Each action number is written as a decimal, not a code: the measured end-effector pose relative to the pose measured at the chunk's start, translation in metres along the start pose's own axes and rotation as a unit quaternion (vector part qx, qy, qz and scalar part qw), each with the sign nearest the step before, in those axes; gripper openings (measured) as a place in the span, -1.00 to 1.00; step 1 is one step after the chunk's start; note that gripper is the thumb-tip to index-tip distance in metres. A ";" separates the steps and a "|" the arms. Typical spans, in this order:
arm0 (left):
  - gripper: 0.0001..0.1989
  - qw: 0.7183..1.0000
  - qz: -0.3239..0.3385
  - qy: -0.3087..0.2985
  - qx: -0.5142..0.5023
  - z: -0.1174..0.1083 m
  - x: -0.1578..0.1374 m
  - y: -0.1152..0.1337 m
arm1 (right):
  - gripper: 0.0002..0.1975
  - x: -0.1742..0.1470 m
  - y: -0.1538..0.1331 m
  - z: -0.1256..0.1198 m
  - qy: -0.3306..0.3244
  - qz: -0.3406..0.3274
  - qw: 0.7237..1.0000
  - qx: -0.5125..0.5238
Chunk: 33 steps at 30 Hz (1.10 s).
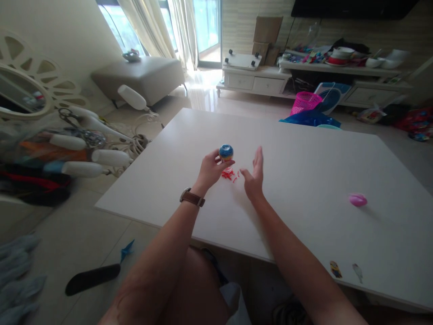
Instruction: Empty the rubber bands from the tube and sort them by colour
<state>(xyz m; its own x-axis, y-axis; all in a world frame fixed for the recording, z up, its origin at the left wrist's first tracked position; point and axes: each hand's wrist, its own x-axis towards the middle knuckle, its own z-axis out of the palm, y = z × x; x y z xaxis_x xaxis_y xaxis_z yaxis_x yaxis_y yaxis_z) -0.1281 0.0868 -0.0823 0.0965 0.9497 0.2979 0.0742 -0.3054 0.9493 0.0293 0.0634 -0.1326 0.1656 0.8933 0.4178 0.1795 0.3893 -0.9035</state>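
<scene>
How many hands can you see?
2. The left hand grips a small blue-topped container; the right hand is open, right of the red strips on the white table.

on the left wrist, just behind the gripping hand, the person wears a watch with a broad, plain brown strap and dull metal parts at both visible ends of the band. behind the grip the forearms are bare; nearer the body, pale grey cloth shows beside a bare thigh.
</scene>
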 end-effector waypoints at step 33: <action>-0.68 0.997 0.022 -0.026 0.066 0.004 -0.008 0.013 | -0.60 0.000 -0.015 0.006 -0.079 0.008 0.995 0.061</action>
<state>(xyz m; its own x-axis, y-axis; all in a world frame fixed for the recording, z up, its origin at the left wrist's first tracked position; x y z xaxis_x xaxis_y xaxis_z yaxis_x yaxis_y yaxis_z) -0.1237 0.0752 -0.0728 0.1536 0.9313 0.3302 0.1990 -0.3565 0.9129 0.0205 0.0596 -0.1199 0.0119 0.9199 0.3920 0.0574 0.3908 -0.9187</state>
